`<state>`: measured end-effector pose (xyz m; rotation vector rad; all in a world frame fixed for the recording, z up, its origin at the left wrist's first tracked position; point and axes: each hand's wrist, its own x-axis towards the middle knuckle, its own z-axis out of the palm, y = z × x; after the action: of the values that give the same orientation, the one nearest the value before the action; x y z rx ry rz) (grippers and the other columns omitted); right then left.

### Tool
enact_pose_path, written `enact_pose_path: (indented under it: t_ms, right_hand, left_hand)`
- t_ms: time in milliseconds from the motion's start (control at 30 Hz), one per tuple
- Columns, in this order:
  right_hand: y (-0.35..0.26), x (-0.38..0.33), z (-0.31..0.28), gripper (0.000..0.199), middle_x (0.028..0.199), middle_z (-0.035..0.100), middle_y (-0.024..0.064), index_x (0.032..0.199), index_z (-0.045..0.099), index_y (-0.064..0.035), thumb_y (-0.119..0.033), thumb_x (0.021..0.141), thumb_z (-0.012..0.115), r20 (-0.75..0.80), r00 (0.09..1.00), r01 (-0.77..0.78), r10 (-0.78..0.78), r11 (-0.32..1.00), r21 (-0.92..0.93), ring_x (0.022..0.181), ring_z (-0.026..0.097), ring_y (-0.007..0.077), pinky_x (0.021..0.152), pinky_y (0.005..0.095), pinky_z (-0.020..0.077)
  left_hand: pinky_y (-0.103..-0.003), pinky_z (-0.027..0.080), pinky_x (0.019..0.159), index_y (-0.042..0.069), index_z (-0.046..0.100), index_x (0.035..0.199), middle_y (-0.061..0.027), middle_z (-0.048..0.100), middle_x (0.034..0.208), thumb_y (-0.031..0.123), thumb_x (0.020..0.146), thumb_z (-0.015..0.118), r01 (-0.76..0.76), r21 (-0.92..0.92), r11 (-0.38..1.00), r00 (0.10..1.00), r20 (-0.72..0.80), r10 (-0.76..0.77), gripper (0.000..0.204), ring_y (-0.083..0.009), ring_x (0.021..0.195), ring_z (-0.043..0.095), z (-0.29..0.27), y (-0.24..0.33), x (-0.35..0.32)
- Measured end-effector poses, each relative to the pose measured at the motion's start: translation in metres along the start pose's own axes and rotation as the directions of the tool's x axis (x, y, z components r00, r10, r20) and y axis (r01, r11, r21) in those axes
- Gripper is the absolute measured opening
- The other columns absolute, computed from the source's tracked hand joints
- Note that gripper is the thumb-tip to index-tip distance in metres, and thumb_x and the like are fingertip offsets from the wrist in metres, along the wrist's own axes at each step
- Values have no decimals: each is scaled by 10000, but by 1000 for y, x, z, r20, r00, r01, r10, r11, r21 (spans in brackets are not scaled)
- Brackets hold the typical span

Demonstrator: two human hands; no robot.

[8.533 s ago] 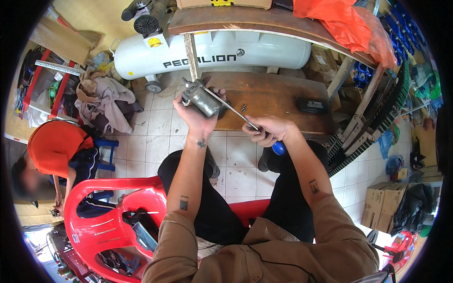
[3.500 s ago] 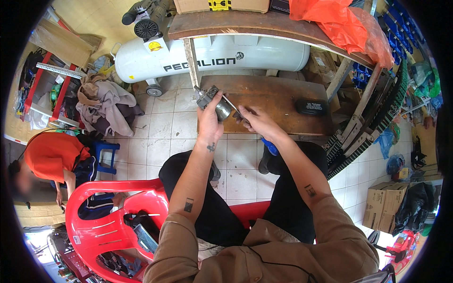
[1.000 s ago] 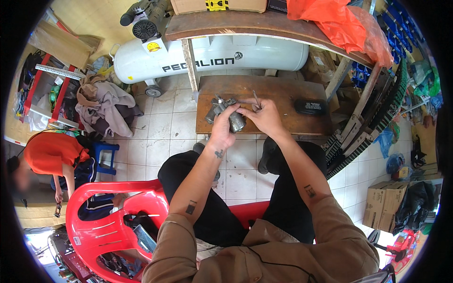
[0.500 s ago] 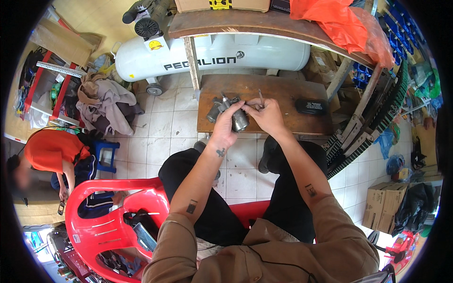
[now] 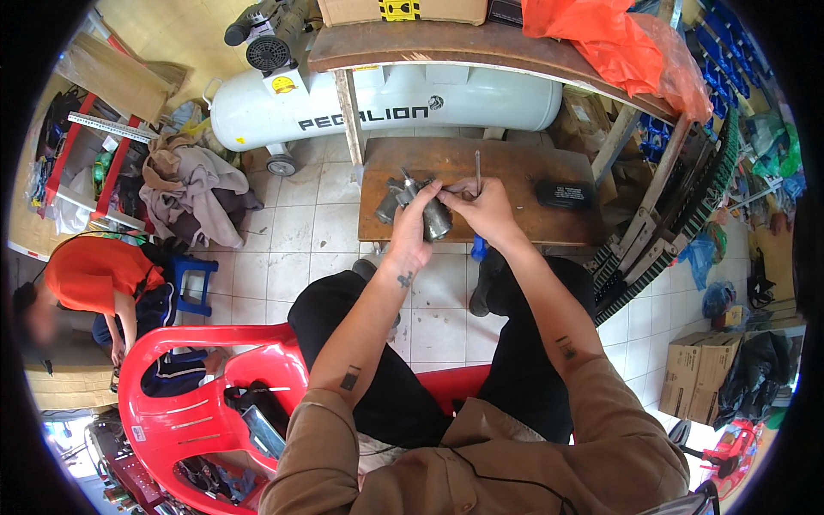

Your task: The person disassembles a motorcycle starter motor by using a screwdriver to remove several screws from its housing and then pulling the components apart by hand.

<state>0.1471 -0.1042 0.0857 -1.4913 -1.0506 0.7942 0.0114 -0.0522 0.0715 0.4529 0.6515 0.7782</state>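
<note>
My left hand [image 5: 415, 225] is closed round a grey metal motor-like part [image 5: 437, 225] with a cylindrical body and a short shaft pointing away from me. It is held above a low wooden table [image 5: 524, 225]. My right hand [image 5: 482, 210] is closed close beside it, fingertips touching or nearly touching the part. Out of the right fist rises the thin metal shaft of a screwdriver [image 5: 477, 170]; what looks like its blue handle shows below the hand. What the right fingertips pinch against the part is hidden.
A flat black case [image 5: 565, 194] lies on the table's right side. Behind stands a white air compressor tank [image 5: 249, 107] under a wooden shelf [image 5: 481, 47]. To my left are a red plastic chair [image 5: 154, 369] and a seated person in orange [image 5: 103, 275]. Track-like racks [image 5: 661, 223] lean at right.
The screwdriver has turned more upright in my right hand, and its blue end now shows below. My left hand and the metal part have barely moved.
</note>
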Motion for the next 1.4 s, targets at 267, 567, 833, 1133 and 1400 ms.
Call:
enact_pose_path:
  t_ms: [267, 567, 833, 1133, 1400]
  right_hand:
    - [2, 2, -6, 287, 848, 730, 114, 942, 733, 95, -146, 810, 816, 60, 985, -169, 163, 978, 121, 755, 665, 148, 702, 292, 509]
    - [-7, 3, -18, 250, 879, 726, 95, 961, 733, 47, -115, 792, 821, 158, 938, -334, 309, 928, 165, 738, 631, 140, 676, 284, 471]
    - [-13, 1, -16, 203, 773, 677, 27, 1017, 737, 25, -128, 883, 723, 175, 939, -306, 296, 952, 30, 563, 466, 58, 497, 257, 333]
    - [2, 6, -6, 266, 775, 724, 119, 934, 741, 52, -206, 883, 702, 139, 973, -131, 184, 938, -322, 692, 641, 178, 704, 324, 499]
    - [19, 7, -4, 176, 902, 740, 117, 936, 709, 71, -100, 895, 715, 76, 988, -127, 135, 986, -110, 854, 677, 145, 795, 307, 515]
  left_hand:
    - [-295, 509, 658, 60, 639, 1014, -35, 656, 879, 173, 821, 833, -135, 153, 979, 991, 14, 135, 296, -139, 763, 630, 0, -3, -1]
    - [-292, 504, 766, 35, 584, 1103, -47, 664, 997, 130, 791, 863, -225, 348, 910, 973, 24, 231, 429, -134, 886, 629, -3, -4, 1]
    - [-289, 510, 757, 29, 577, 1096, -49, 671, 969, 122, 798, 854, -233, 366, 901, 970, 28, 240, 417, -131, 849, 633, -1, -3, 3]
    - [-286, 495, 681, 33, 633, 1044, -47, 672, 920, 160, 812, 839, -283, 391, 876, 941, -66, 333, 335, -134, 797, 627, -3, -7, 6]
    - [-295, 503, 733, 13, 596, 1067, -61, 682, 964, 138, 798, 849, -222, 417, 882, 961, -62, 271, 390, -142, 823, 639, -2, -5, 6]
